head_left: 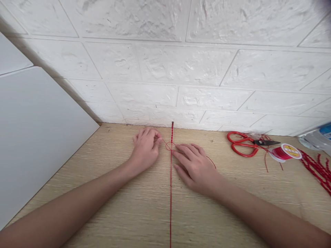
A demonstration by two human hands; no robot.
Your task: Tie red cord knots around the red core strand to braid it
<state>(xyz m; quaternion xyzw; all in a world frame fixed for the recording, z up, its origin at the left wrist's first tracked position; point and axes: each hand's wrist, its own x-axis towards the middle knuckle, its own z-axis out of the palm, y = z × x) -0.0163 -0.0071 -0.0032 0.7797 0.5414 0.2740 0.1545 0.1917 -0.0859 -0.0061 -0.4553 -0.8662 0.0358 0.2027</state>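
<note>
A red cord (170, 196) runs from a small dark peg (172, 122) at the wall's foot straight down the table toward me. Its upper stretch is a short knotted braid (172, 133). Just below the braid, thin loops of cord cross the straight strand. My left hand (148, 146), left of the cord, pinches one strand between thumb and forefinger. On the other side, my right hand (195, 165) lies low over the table with fingers stretched and slightly apart, fingertips at the loops. A loose cord end curves out behind the right hand.
Orange-handled scissors (244, 145) lie at the right, beside a spool of red thread (284, 152). Several finished red braids (317, 168) and a clear plastic bottle (314, 137) are farther right. A white panel (43, 127) stands at the left; a white brick-pattern wall (160, 65) closes the back.
</note>
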